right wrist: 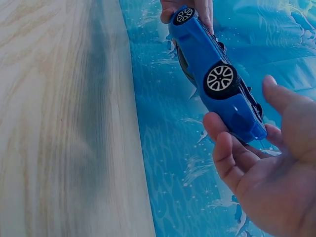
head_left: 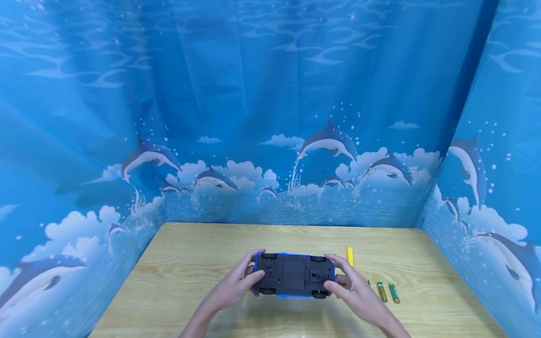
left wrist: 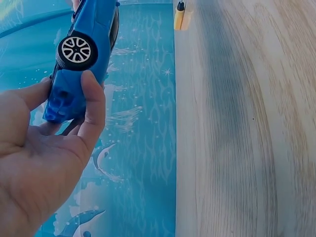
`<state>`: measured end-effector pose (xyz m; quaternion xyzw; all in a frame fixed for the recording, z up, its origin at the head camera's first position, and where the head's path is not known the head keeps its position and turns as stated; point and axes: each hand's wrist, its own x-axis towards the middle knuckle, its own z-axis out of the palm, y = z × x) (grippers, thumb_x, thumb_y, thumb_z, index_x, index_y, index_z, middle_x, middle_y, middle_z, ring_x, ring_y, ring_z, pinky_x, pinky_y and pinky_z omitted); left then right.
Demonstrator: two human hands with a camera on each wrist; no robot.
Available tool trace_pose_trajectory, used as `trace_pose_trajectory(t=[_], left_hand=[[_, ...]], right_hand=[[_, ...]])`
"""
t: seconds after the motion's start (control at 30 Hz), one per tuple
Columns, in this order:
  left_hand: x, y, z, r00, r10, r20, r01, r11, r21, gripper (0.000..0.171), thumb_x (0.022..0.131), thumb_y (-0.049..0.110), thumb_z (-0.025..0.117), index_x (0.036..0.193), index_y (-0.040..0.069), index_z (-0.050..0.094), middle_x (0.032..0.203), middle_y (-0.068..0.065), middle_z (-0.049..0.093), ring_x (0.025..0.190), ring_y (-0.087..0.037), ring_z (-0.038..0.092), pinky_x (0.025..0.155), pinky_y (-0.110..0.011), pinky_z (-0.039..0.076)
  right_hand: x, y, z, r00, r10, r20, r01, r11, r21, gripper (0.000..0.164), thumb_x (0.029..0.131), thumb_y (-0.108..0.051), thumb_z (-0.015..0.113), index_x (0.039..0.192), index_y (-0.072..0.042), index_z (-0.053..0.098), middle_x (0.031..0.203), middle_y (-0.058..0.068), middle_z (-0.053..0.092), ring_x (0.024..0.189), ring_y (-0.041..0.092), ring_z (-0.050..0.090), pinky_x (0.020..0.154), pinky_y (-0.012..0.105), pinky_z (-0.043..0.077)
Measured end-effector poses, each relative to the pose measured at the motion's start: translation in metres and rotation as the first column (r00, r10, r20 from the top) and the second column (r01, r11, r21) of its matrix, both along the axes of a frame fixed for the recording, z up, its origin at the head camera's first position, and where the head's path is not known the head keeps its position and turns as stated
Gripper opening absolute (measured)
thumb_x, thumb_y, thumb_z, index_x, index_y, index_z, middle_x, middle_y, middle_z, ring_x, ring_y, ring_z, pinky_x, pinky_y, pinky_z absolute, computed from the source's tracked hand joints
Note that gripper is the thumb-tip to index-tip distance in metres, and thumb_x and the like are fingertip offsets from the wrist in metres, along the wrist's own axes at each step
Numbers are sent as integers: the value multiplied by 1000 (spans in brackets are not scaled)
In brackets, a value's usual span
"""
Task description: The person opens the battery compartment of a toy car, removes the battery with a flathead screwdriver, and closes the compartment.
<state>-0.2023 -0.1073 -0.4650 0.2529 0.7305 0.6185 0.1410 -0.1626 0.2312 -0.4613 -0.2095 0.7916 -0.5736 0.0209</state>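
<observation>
A blue toy car [head_left: 294, 275] is held above the table with its black underside turned toward the head camera. My left hand [head_left: 236, 284] grips one end, thumb on the underside; in the left wrist view that hand [left wrist: 54, 143] has a fingertip beside a wheel [left wrist: 77, 51]. At the other end my right hand [head_left: 359, 293] holds the car between thumb and fingers. The right wrist view shows the right hand's curled fingers [right wrist: 224, 148] against the blue body [right wrist: 205, 59]. A rectangular panel [head_left: 293, 274] and a small red spot lie on the underside.
Several green and gold batteries [head_left: 382, 292] lie on the wooden table [head_left: 186, 263], right of the car. Beyond the right hand is a yellow-handled tool [head_left: 350, 257], also seen as a yellow handle [left wrist: 178, 19] with a dark tip. Dolphin-print curtains [head_left: 270, 117] surround the table.
</observation>
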Motion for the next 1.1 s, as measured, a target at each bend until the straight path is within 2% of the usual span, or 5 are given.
trace_pose_trajectory(t=[0.27, 0.53, 0.73, 0.93, 1.1], left_hand=[[0, 0, 1, 999, 37, -21, -37, 999, 25, 62, 107, 12, 55, 159, -3, 26, 141, -32, 50, 109, -33, 66, 74, -51, 60], [0, 0, 1, 995, 29, -100, -24, 999, 44, 55, 106, 10, 57, 155, -2, 34, 139, -29, 55, 127, -43, 57, 88, -34, 58], [-2, 0, 0, 980, 75, -186, -73, 997, 20, 53, 104, 11, 61, 152, 0, 41, 136, -24, 58, 124, -40, 57, 96, -32, 52], [-2, 0, 2, 987, 104, -121, -101, 995, 27, 54, 105, 15, 60, 153, 2, 41, 145, -24, 53, 134, -41, 49, 99, -28, 50], [0, 2, 5, 988, 127, -88, -128, 992, -8, 48, 111, 27, 47, 151, -1, 46, 143, -20, 55, 130, -35, 54, 101, -29, 48]], right_hand=[[-4, 0, 2, 993, -69, -93, 73, 996, 42, 47, 106, -13, 58, 151, -4, 43, 141, 37, 51, 69, 17, 68, 62, 33, 57], [-7, 0, 8, 992, -129, 20, 124, 981, 147, 56, 107, -29, 57, 151, 2, 44, 132, 29, 61, 78, 24, 69, 68, 36, 57], [-6, 2, 7, 995, -87, -46, 92, 988, 127, 51, 106, -21, 60, 148, 4, 46, 127, 28, 64, 91, 17, 73, 72, 37, 60], [-5, 1, 4, 989, -86, -118, 98, 990, 101, 44, 102, -15, 66, 141, 0, 52, 122, 24, 67, 102, 25, 73, 80, 32, 60], [-6, -2, 3, 977, -135, -163, 152, 984, 97, 39, 96, -9, 72, 133, -4, 59, 121, 17, 69, 103, 22, 71, 86, 30, 59]])
